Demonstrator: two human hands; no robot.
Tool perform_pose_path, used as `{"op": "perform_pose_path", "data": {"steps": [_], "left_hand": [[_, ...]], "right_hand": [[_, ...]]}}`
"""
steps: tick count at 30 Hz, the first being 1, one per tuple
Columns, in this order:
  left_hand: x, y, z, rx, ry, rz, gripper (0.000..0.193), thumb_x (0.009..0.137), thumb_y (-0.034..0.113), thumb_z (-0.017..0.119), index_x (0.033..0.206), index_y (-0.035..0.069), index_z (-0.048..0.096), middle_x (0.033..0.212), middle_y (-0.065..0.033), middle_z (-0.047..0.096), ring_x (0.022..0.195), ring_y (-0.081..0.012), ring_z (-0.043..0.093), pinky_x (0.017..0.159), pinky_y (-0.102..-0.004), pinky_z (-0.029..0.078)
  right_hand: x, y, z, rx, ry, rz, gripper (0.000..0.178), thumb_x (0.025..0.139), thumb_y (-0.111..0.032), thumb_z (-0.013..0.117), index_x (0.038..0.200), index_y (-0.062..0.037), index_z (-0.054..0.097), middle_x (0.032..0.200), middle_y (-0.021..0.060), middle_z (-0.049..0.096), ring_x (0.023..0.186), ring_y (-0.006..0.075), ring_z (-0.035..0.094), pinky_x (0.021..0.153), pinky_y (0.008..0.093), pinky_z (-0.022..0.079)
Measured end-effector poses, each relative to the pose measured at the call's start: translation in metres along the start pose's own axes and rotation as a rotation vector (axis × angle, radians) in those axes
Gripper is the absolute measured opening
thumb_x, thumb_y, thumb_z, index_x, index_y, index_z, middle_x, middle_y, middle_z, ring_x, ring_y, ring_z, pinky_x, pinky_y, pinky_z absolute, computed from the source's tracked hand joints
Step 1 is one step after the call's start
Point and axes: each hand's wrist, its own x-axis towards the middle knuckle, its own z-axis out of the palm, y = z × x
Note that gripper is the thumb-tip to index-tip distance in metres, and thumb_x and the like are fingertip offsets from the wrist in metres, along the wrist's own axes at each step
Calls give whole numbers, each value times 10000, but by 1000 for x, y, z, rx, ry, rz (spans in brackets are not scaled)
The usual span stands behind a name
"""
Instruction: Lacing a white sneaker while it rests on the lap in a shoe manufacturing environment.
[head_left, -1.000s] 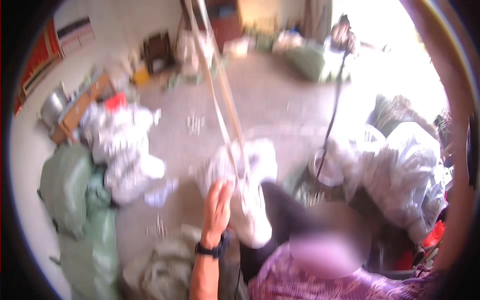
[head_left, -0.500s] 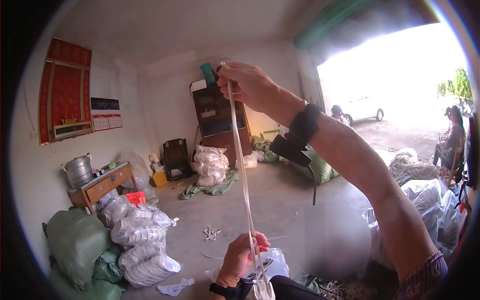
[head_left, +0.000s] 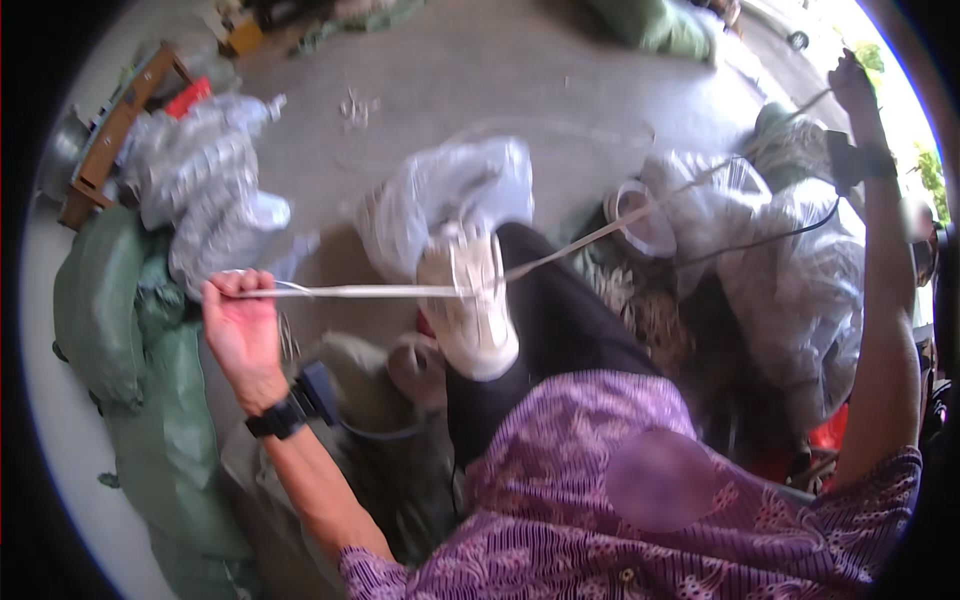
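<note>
On my thigh rests a white shoe [head_left: 483, 335], its toe end toward me and its opening side away. A flat white shoelace [head_left: 380, 292] runs from the shoe, stretched out to both sides. My left hand [head_left: 242, 325] is closed on one end of the lace, level with the shoe at the left. Far up at the right, my right hand [head_left: 852, 85] grips the other stretch, pulled long and taut; its fingers are small and blurred. Each wrist wears a black band.
A clear plastic bag [head_left: 450, 195] lies just beyond the shoe. Green sacks [head_left: 165, 420] and bagged white goods [head_left: 205, 175] stack up at the left. Large plastic bags [head_left: 775, 290] and a heap of laces [head_left: 650, 325] sit at the right. A wooden table [head_left: 125, 125] stands far left.
My view has tipped down, bringing the shoe into sight. My hands went from one above the other to spread wide, the left moving left and the right far right, drawing the lace sideways.
</note>
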Motion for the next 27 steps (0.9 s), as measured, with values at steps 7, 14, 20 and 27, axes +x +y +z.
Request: {"op": "perform_pose_path", "data": {"steps": [7, 14, 20, 27], "left_hand": [[-64, 51, -113, 695, 787, 36, 211, 887, 232, 605, 903, 46, 506, 774, -32, 490, 744, -182, 515, 728, -365, 489], [-99, 71, -140, 927, 1034, -78, 239, 845, 249, 653, 953, 69, 537, 796, -46, 524, 703, -167, 540, 676, -341, 483], [-135, 189, -178, 434, 1167, -6, 167, 883, 166, 614, 868, 15, 546, 762, -95, 537, 741, -246, 548, 760, -432, 461], [-150, 231, -167, 353, 1152, 138, 157, 934, 116, 520, 840, -8, 532, 706, -104, 478, 672, -241, 499, 689, -385, 446]], "right_hand": [[-68, 96, 295, -221, 143, 418, 25, 852, -118, 541, 844, -100, 526, 726, -49, 416, 672, 60, 450, 602, 200, 379], [-66, -10, 572, -185, -294, 230, 178, 841, -218, 620, 967, -94, 643, 808, 85, 667, 733, 209, 653, 685, 330, 514], [-75, -26, 631, -317, -349, -5, 135, 842, -195, 616, 806, -66, 632, 763, 71, 627, 783, 263, 605, 721, 392, 472], [-72, -24, 634, -407, -306, 19, 108, 809, -155, 579, 733, -77, 577, 707, 59, 592, 760, 261, 592, 718, 394, 441]]}}
